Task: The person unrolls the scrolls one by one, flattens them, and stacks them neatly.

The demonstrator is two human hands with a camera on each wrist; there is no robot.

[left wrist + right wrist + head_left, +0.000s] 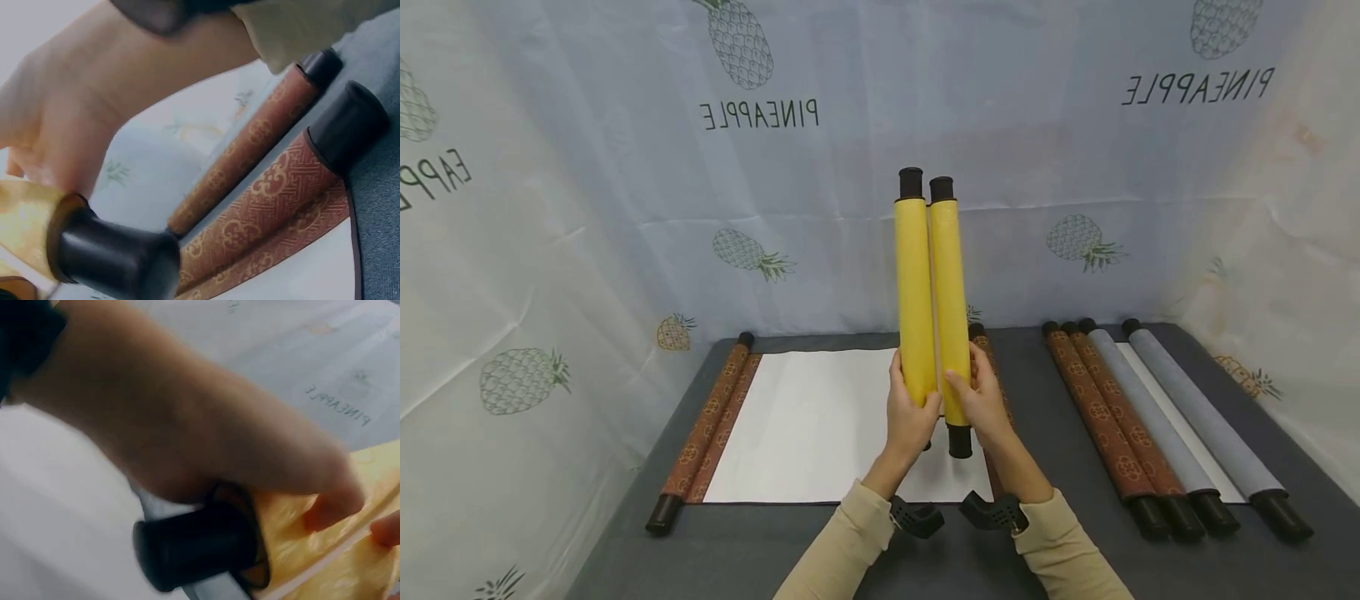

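Clearly, the yellow scroll (913, 250) stands nearly upright at the centre of the head view, its left roll (917, 317) and right roll (950, 317) side by side, with black ends (911, 185). The left hand (912, 421) is wrapped round the lower part of the left roll; the right hand (983, 400) clasps the lower part of the right roll, its thumb across the front. Behind them, left of centre, a white sheet (797, 417) lies spread on the dark table (760, 554), a patterned brown roll (706, 433) along its left side and a partly hidden brown roll (983, 342) at its right. Towards the right edge of the frame lie two brown rolls (1096, 417), then two grey rolls (1197, 408) with a white strip (1175, 417) between. A pineapple-printed curtain (880, 50) fills the upper frame
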